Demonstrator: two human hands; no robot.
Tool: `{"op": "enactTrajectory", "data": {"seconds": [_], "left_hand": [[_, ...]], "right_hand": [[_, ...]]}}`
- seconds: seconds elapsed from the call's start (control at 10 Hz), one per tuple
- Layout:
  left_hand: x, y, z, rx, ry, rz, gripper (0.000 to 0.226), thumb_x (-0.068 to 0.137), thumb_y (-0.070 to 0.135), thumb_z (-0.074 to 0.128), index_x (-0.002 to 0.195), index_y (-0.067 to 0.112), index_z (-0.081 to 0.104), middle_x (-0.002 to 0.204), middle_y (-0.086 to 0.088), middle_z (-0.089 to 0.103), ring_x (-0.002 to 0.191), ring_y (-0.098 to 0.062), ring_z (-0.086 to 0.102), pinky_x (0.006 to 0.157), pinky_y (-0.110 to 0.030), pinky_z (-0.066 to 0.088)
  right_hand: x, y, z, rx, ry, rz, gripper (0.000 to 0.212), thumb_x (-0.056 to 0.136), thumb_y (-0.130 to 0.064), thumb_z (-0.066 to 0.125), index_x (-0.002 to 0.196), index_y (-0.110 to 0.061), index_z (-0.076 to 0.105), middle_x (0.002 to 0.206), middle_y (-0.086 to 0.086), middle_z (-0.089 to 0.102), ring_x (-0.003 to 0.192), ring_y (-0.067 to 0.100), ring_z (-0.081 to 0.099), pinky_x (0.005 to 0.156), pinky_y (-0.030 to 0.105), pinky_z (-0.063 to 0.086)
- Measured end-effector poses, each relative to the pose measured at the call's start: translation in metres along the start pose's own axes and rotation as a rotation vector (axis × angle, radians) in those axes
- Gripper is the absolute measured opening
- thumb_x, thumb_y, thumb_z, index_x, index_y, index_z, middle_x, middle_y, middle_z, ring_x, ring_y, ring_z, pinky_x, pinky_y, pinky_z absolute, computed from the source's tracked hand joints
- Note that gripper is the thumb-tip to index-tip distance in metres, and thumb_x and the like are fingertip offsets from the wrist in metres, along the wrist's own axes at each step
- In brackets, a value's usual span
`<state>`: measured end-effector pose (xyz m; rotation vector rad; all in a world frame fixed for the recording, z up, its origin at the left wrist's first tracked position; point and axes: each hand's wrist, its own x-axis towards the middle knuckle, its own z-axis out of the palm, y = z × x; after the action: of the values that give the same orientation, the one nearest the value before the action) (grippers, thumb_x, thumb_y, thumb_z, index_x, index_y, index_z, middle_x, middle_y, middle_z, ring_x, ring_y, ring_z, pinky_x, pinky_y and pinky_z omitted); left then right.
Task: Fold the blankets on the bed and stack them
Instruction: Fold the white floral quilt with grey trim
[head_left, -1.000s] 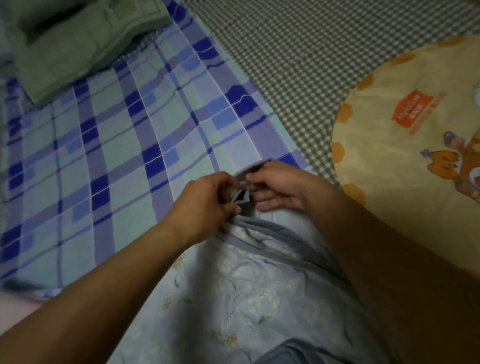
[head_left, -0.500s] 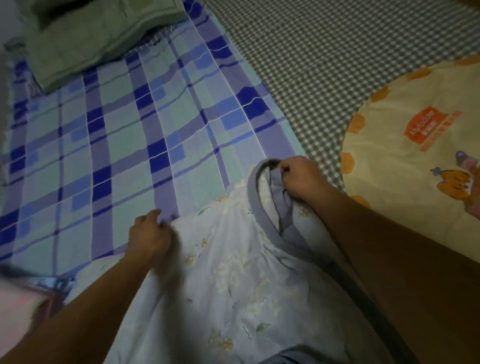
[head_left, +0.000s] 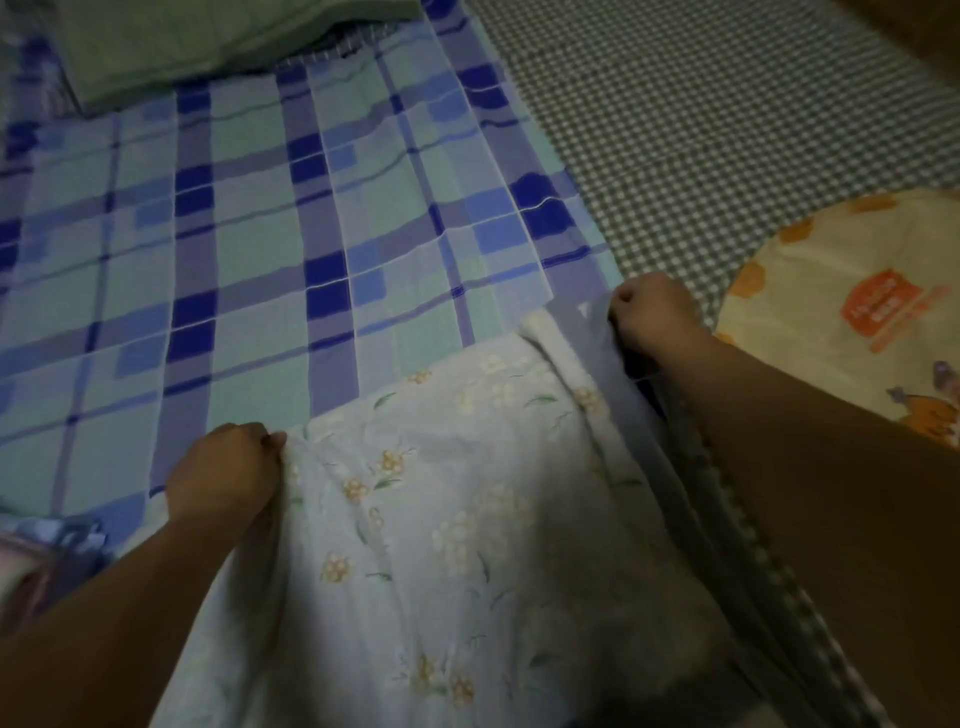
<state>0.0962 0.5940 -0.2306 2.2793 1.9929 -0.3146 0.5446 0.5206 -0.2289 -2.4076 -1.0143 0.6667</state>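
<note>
My left hand (head_left: 221, 475) and right hand (head_left: 655, 316) each grip a corner of the pale floral blanket (head_left: 441, 519), spread over the blue plaid blanket (head_left: 234, 260); next, I judge, fold it across evenly.

Dim, bluish indoor light. The forearms cast soft shadows across the floral blanket (head_left: 441, 519), darkest toward its lower right. The whole view is slightly soft, with wide-angle bending at the edges.
</note>
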Motion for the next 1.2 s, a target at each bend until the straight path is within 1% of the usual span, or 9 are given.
{"op": "enactTrajectory", "data": {"seconds": [0.1, 0.3, 0.5, 0.7, 0.8, 0.9, 1.0, 1.1, 1.2], "left_hand": [[-0.016, -0.01, 0.018, -0.118, 0.14, 0.017, 0.052, 0.103, 0.049, 0.028, 0.106, 0.016, 0.068, 0.109, -0.015, 0.066, 0.099, -0.033, 0.059, 0.088, -0.049, 0.049], [-0.08, -0.069, 0.037, -0.207, 0.236, -0.333, 0.05, 0.093, 0.034, 0.028, 0.116, 0.002, 0.059, 0.112, -0.034, 0.058, 0.106, -0.051, 0.051, 0.092, -0.054, 0.043], [-0.07, -0.138, 0.029, -0.476, 0.111, -0.573, 0.054, 0.098, 0.032, 0.04, 0.105, -0.017, 0.062, 0.11, -0.044, 0.059, 0.111, -0.054, 0.056, 0.102, -0.052, 0.04], [-0.057, -0.102, 0.023, -0.65, 0.05, -0.431, 0.036, 0.098, 0.034, 0.058, 0.112, 0.002, 0.063, 0.113, -0.024, 0.066, 0.109, -0.04, 0.061, 0.094, -0.041, 0.045], [-0.049, -0.115, -0.003, -0.633, 0.288, -0.597, 0.027, 0.101, 0.029, 0.045, 0.1, 0.006, 0.06, 0.11, -0.026, 0.064, 0.101, -0.043, 0.061, 0.089, -0.044, 0.047], [-0.035, -0.164, -0.029, -0.702, 0.394, -0.928, 0.034, 0.099, 0.028, 0.047, 0.119, 0.003, 0.059, 0.125, -0.026, 0.06, 0.116, -0.043, 0.057, 0.102, -0.043, 0.043], [-0.022, -0.18, -0.024, -0.784, 0.13, -0.893, 0.051, 0.098, 0.035, 0.052, 0.126, -0.008, 0.056, 0.13, -0.03, 0.057, 0.121, -0.047, 0.054, 0.105, -0.044, 0.042], [-0.021, -0.171, -0.009, -0.964, 0.033, -0.766, 0.065, 0.084, 0.055, 0.065, 0.126, 0.005, 0.063, 0.121, -0.02, 0.066, 0.11, -0.038, 0.063, 0.103, -0.046, 0.049], [-0.013, -0.176, -0.012, -1.035, 0.277, -0.788, 0.032, 0.091, 0.019, 0.056, 0.121, 0.017, 0.067, 0.121, -0.013, 0.068, 0.112, -0.031, 0.063, 0.102, -0.036, 0.049]], "right_hand": [[-0.015, 0.002, 0.005, 0.098, 0.052, 0.048, 0.034, 0.095, -0.034, 0.057, 0.084, -0.003, 0.064, 0.069, 0.002, 0.057, 0.059, 0.014, 0.05, 0.05, 0.026, 0.035], [-0.069, -0.025, 0.025, 0.428, 0.007, 0.292, 0.057, 0.099, -0.055, 0.04, 0.098, -0.003, 0.064, 0.103, 0.017, 0.067, 0.097, 0.032, 0.063, 0.093, 0.048, 0.051], [-0.082, -0.054, 0.047, 0.322, -0.057, 0.132, 0.063, 0.094, -0.042, 0.058, 0.146, -0.011, 0.042, 0.14, 0.014, 0.054, 0.124, 0.035, 0.054, 0.099, 0.036, 0.043], [-0.089, -0.064, 0.065, 0.226, 0.016, 0.096, 0.05, 0.103, -0.041, 0.042, 0.136, -0.004, 0.047, 0.134, 0.021, 0.055, 0.121, 0.039, 0.053, 0.101, 0.039, 0.041], [-0.083, -0.067, 0.047, 0.1, 0.059, 0.082, 0.041, 0.105, -0.031, 0.039, 0.127, -0.002, 0.056, 0.13, 0.024, 0.057, 0.119, 0.04, 0.054, 0.099, 0.039, 0.042], [-0.062, -0.059, 0.029, 0.06, 0.119, 0.147, 0.026, 0.094, -0.009, 0.05, 0.115, 0.0, 0.062, 0.12, 0.024, 0.062, 0.112, 0.041, 0.058, 0.096, 0.046, 0.048], [-0.061, -0.064, 0.036, 0.208, 0.089, 0.3, 0.032, 0.099, -0.013, 0.044, 0.125, 0.001, 0.057, 0.128, 0.021, 0.059, 0.119, 0.037, 0.056, 0.101, 0.042, 0.046], [-0.066, -0.059, 0.056, 0.442, 0.102, 0.4, 0.051, 0.098, -0.033, 0.054, 0.138, -0.003, 0.049, 0.138, 0.014, 0.055, 0.125, 0.031, 0.054, 0.098, 0.027, 0.039], [-0.051, -0.046, 0.055, 0.358, 0.056, 0.303, 0.045, 0.096, -0.035, 0.052, 0.124, -0.001, 0.061, 0.121, 0.019, 0.064, 0.113, 0.036, 0.061, 0.096, 0.036, 0.045]]}}
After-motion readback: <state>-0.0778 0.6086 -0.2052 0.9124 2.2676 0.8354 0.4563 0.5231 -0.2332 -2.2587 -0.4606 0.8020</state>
